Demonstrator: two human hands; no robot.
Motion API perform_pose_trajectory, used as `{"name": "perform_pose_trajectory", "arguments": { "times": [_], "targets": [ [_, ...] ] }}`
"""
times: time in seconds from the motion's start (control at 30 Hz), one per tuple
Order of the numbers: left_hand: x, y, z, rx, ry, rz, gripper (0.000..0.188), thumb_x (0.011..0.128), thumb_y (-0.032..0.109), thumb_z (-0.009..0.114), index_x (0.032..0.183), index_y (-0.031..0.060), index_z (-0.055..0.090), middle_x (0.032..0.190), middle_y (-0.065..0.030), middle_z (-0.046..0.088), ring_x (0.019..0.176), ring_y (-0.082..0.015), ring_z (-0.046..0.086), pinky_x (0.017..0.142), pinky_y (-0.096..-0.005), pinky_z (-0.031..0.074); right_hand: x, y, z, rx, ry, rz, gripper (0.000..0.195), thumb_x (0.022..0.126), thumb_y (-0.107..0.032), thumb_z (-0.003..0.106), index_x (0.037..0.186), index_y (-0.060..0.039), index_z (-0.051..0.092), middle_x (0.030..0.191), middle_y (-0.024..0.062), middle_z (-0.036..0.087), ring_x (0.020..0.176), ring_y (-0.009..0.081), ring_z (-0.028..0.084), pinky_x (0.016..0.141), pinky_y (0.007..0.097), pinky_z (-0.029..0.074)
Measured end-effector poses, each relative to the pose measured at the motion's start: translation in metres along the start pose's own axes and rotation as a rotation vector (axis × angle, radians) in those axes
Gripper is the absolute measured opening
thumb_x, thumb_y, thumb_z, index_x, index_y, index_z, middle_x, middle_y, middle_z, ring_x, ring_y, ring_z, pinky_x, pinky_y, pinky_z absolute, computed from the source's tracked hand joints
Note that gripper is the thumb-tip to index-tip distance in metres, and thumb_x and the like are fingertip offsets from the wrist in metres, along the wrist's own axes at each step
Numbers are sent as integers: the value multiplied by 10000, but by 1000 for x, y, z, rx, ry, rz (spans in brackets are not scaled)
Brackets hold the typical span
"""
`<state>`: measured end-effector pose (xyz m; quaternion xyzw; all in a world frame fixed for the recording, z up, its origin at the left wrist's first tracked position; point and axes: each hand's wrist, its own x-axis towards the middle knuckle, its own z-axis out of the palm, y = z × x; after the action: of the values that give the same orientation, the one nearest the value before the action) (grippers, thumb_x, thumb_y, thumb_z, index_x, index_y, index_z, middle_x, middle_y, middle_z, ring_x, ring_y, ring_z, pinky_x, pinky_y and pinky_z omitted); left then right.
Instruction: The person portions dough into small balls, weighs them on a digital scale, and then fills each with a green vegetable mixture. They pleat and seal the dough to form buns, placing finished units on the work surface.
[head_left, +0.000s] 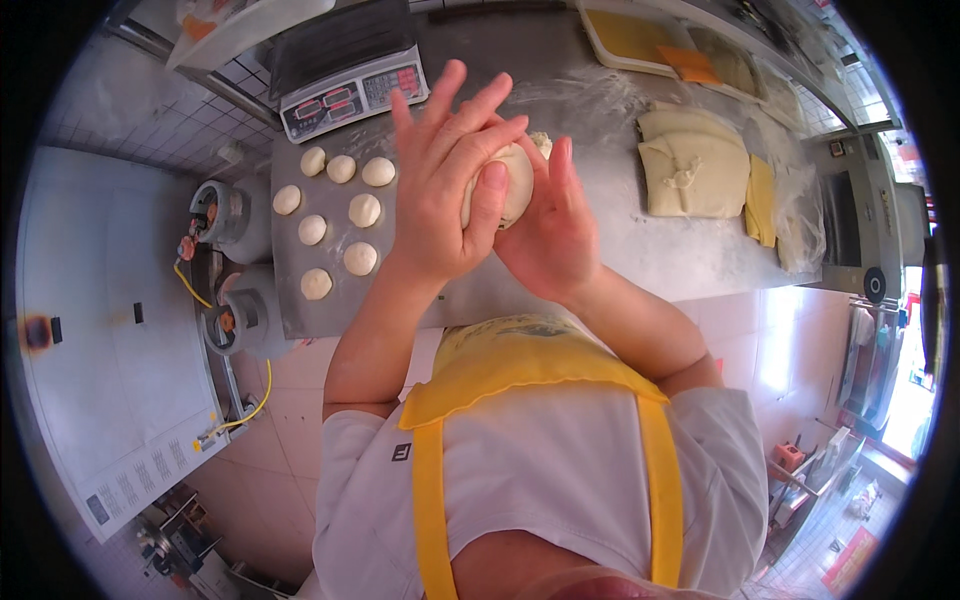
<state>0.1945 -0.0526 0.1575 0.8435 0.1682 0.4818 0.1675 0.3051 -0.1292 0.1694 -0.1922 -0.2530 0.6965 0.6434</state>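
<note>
Between my two palms, above the steel worktable (600, 262), is a round piece of pale dough (519, 184). My left hand (450, 180) covers its left side, thumb pressed across the front and fingers spread upward. From the right, my right hand (555, 225) cups the same piece, its thumb pointing up. A rough bit of dough (540, 142) shows just behind the right fingers; whether it joins the held piece is hidden. Several small dough balls (364, 211) sit apart on the table to the left of my left hand.
A digital scale (352, 97) stands at the back left. On the right lie a large folded dough slab (694, 169), a yellow cloth-like piece (760, 202) and plastic film (799, 217). A tray (630, 34) is behind. Gas cylinders (240, 315) flank the table's left edge.
</note>
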Motion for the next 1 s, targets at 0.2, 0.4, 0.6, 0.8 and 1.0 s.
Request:
{"name": "perform_pose_trajectory", "arguments": {
  "times": [0.2,0.4,0.6,0.8,1.0],
  "targets": [
    [-14,-20,16,-209,-32,-166,660,909,482,493,1368,16,404,1439,-159,380,1357,-306,324,1116,-510,78,9,4,-7,46,130,-1,661,957,-587,256,1422,-119,297,1417,81,390,1289,241,398,1066,417,325],
    [-19,-16,15,-428,-37,-259,1058,674,475,786,1464,44,228,1505,-98,282,1368,-315,288,1103,-525,86,8,-7,-23,343,84,211,704,935,-621,299,1409,-101,306,1311,39,470,1228,212,432,1069,371,302],
    [-13,-21,21,-17,125,-8,672,722,387,762,1264,86,504,1286,-65,559,1298,-329,407,1103,-557,62,7,-9,-21,158,-4,130,590,968,-487,374,1427,-126,284,1329,29,453,1235,195,436,1047,369,336],
    [-9,-25,13,163,1,149,690,702,425,761,1239,71,513,1287,-53,558,1291,-350,407,1087,-601,55,9,-9,-29,72,-63,118,520,938,-206,514,1411,-116,317,1364,70,435,1249,190,438,1024,354,377],
    [9,6,-2,-170,70,-172,937,541,527,821,1291,60,510,1392,-88,456,1386,-358,234,1106,-545,82,13,-24,-28,285,-153,189,524,918,-187,532,1388,-62,333,1343,110,461,1206,217,492,1019,353,396]
  ]
}}
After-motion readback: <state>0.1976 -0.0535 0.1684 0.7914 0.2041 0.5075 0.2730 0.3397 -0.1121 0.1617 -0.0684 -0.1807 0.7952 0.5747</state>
